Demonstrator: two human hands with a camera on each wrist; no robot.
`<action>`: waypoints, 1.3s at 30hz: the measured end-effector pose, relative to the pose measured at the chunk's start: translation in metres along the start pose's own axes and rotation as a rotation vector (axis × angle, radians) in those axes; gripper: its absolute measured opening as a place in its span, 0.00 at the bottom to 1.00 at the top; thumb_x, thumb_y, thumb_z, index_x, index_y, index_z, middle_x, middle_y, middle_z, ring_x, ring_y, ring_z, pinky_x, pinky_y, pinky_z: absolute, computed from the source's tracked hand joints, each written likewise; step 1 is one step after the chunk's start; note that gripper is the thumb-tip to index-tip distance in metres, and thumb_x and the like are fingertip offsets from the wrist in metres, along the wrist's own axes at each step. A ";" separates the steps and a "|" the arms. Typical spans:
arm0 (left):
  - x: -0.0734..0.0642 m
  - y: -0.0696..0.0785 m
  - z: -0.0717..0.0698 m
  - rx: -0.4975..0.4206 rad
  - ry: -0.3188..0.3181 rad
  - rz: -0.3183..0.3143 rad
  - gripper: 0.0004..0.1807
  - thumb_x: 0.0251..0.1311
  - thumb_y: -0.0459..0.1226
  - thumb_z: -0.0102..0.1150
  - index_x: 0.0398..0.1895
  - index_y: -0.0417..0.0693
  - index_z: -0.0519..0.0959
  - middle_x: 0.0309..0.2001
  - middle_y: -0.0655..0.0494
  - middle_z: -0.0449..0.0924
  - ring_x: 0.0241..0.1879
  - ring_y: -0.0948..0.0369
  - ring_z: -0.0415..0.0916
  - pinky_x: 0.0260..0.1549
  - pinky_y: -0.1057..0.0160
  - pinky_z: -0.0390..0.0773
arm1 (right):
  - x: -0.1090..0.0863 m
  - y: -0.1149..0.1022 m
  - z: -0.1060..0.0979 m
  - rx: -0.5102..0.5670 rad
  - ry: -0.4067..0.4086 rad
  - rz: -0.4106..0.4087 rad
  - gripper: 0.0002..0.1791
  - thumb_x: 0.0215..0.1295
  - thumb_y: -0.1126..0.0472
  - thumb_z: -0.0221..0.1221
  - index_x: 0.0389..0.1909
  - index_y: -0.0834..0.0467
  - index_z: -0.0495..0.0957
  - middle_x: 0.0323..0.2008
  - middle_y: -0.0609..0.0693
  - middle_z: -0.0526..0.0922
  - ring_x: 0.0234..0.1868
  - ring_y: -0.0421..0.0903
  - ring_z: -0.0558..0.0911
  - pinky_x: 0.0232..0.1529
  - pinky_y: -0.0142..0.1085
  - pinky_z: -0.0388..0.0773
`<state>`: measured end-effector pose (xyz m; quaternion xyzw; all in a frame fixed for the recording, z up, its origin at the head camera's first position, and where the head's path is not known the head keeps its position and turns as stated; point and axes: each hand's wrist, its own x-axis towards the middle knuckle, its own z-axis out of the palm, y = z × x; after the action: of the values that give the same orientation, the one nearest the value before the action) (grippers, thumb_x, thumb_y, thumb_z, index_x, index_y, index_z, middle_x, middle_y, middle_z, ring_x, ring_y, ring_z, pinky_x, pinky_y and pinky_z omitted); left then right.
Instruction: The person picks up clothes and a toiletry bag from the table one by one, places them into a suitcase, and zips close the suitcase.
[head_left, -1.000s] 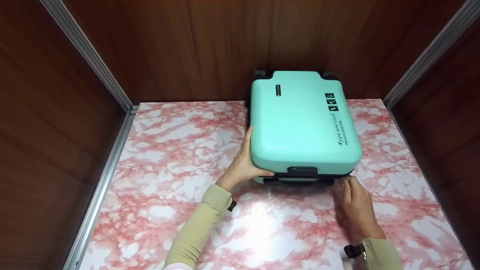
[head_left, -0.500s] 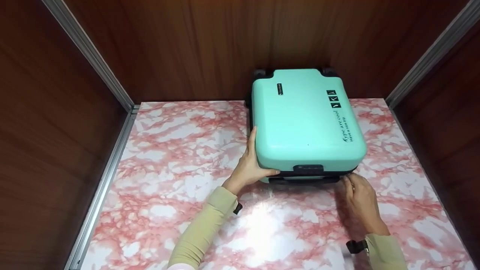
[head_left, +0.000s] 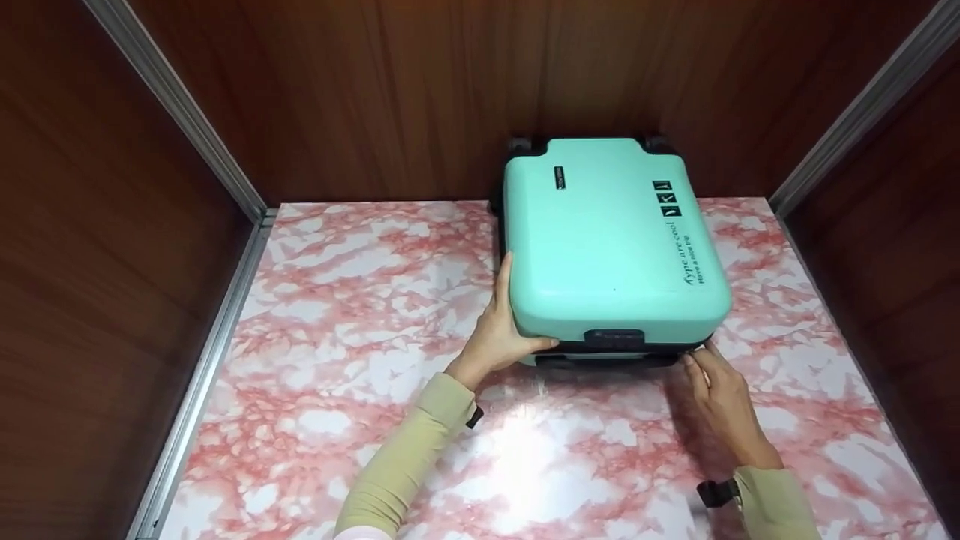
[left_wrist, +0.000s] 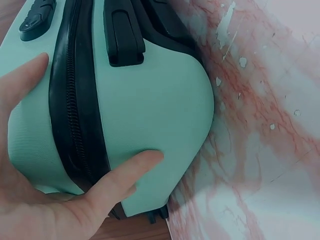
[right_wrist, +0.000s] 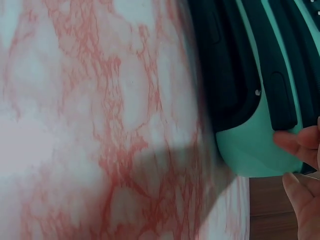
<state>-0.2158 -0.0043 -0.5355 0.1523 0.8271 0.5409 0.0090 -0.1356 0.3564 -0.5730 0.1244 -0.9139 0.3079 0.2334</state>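
Note:
A mint-green hard-shell suitcase [head_left: 611, 240] lies flat, its wheels toward the back wall. A black zipper [left_wrist: 72, 95] runs round its side, with a carry handle [left_wrist: 124, 32] on the near end. My left hand [head_left: 499, 337] spans the near left corner. Its thumb lies along the front and its straight fingers press the left side. At the near right corner, the bent fingers of my right hand [head_left: 724, 390] pinch at the zipper line. The zipper pull there is mostly hidden by the fingers; in the right wrist view this hand [right_wrist: 302, 165] shows only at the edge.
The case stands on a red-and-white marbled tabletop [head_left: 360, 300]. Brown wood-grain panels [head_left: 337, 97] rise at the back and both sides, joined by metal corner rails [head_left: 187, 120]. The suitcase wheels [head_left: 520, 145] are close to the back panel.
The suitcase has shifted slightly to the right and away, with both hands going along. Over the last half second almost nothing moves; the right wrist has edged a little right.

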 end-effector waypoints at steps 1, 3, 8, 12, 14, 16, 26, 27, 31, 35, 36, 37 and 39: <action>0.000 -0.001 0.000 0.001 -0.001 -0.003 0.80 0.40 0.47 0.86 0.81 0.75 0.27 0.79 0.43 0.46 0.62 0.44 0.71 0.57 0.49 0.73 | 0.000 -0.001 0.000 0.004 -0.011 0.009 0.05 0.72 0.74 0.57 0.39 0.64 0.81 0.46 0.59 0.85 0.59 0.61 0.78 0.60 0.39 0.71; -0.001 -0.002 -0.002 -0.002 -0.004 -0.008 0.79 0.40 0.47 0.86 0.80 0.76 0.27 0.79 0.44 0.47 0.62 0.44 0.71 0.57 0.49 0.72 | 0.000 -0.002 0.001 0.022 -0.023 0.022 0.06 0.73 0.71 0.56 0.37 0.61 0.80 0.42 0.56 0.85 0.57 0.59 0.79 0.58 0.36 0.71; 0.000 -0.004 -0.003 -0.010 0.000 0.001 0.79 0.41 0.48 0.86 0.81 0.76 0.27 0.79 0.45 0.47 0.66 0.46 0.68 0.59 0.48 0.71 | 0.002 -0.001 0.005 0.059 0.012 -0.102 0.11 0.70 0.76 0.56 0.28 0.60 0.74 0.27 0.51 0.76 0.42 0.56 0.81 0.71 0.45 0.59; 0.000 -0.005 -0.005 -0.006 0.002 0.014 0.79 0.41 0.48 0.86 0.81 0.74 0.28 0.80 0.47 0.46 0.67 0.46 0.66 0.60 0.48 0.70 | 0.003 -0.002 0.010 0.064 0.061 -0.169 0.11 0.65 0.81 0.58 0.28 0.64 0.74 0.27 0.53 0.76 0.38 0.57 0.79 0.73 0.52 0.55; -0.001 -0.005 -0.006 -0.006 0.002 0.016 0.79 0.40 0.47 0.86 0.81 0.74 0.28 0.80 0.47 0.44 0.67 0.46 0.66 0.61 0.48 0.69 | 0.001 -0.005 0.010 0.045 0.066 -0.118 0.08 0.65 0.79 0.58 0.31 0.65 0.77 0.31 0.56 0.80 0.46 0.60 0.79 0.70 0.51 0.59; -0.002 -0.005 -0.006 -0.003 0.003 0.016 0.80 0.39 0.47 0.86 0.81 0.73 0.28 0.81 0.49 0.43 0.68 0.46 0.65 0.61 0.47 0.69 | -0.001 -0.009 0.010 0.010 0.058 -0.050 0.05 0.68 0.76 0.58 0.34 0.66 0.79 0.37 0.59 0.82 0.53 0.63 0.77 0.62 0.53 0.66; -0.002 -0.002 -0.007 0.029 -0.010 -0.005 0.81 0.38 0.52 0.86 0.81 0.73 0.27 0.81 0.49 0.40 0.67 0.45 0.66 0.61 0.47 0.69 | 0.001 -0.019 0.003 -0.104 0.003 0.074 0.06 0.73 0.68 0.56 0.36 0.64 0.80 0.40 0.61 0.83 0.49 0.61 0.77 0.47 0.57 0.71; -0.003 -0.001 -0.007 0.028 -0.014 -0.013 0.80 0.38 0.53 0.85 0.81 0.73 0.26 0.81 0.50 0.39 0.68 0.45 0.65 0.61 0.47 0.69 | 0.002 -0.019 0.002 -0.104 -0.002 0.076 0.05 0.73 0.68 0.57 0.37 0.64 0.80 0.40 0.61 0.83 0.49 0.61 0.77 0.46 0.57 0.71; -0.003 0.002 -0.011 0.046 -0.020 0.014 0.79 0.40 0.56 0.84 0.82 0.70 0.28 0.82 0.51 0.35 0.74 0.48 0.54 0.65 0.46 0.65 | 0.004 -0.020 0.000 -0.109 -0.038 0.079 0.06 0.73 0.67 0.57 0.36 0.64 0.80 0.39 0.60 0.83 0.46 0.61 0.79 0.43 0.57 0.72; -0.001 0.005 -0.014 0.078 -0.004 0.085 0.76 0.40 0.53 0.85 0.83 0.66 0.33 0.82 0.53 0.38 0.77 0.52 0.49 0.68 0.48 0.61 | 0.006 -0.021 -0.002 -0.138 -0.069 0.072 0.08 0.74 0.65 0.58 0.32 0.61 0.78 0.36 0.58 0.82 0.42 0.60 0.79 0.39 0.56 0.72; 0.000 0.005 -0.015 0.083 -0.003 0.092 0.76 0.40 0.52 0.85 0.83 0.66 0.34 0.82 0.53 0.39 0.76 0.53 0.50 0.67 0.48 0.62 | 0.007 -0.021 -0.002 -0.146 -0.071 0.067 0.09 0.74 0.65 0.58 0.31 0.60 0.78 0.35 0.57 0.82 0.41 0.60 0.79 0.38 0.56 0.72; 0.000 0.006 -0.015 0.083 -0.004 0.095 0.76 0.40 0.52 0.85 0.83 0.66 0.34 0.81 0.54 0.39 0.75 0.53 0.52 0.67 0.49 0.63 | 0.007 -0.021 -0.003 -0.153 -0.072 0.063 0.09 0.73 0.65 0.59 0.30 0.59 0.77 0.34 0.57 0.82 0.40 0.59 0.79 0.37 0.57 0.72; 0.001 0.008 -0.014 0.080 -0.010 0.088 0.76 0.41 0.52 0.85 0.83 0.67 0.34 0.81 0.55 0.40 0.74 0.52 0.56 0.65 0.49 0.66 | 0.008 -0.021 -0.004 -0.165 -0.068 0.050 0.11 0.72 0.66 0.60 0.28 0.58 0.75 0.31 0.56 0.81 0.37 0.59 0.79 0.35 0.57 0.72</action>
<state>-0.2174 -0.0141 -0.5225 0.1913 0.8406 0.5064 -0.0167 -0.1338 0.3416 -0.5555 0.0923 -0.9464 0.2331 0.2036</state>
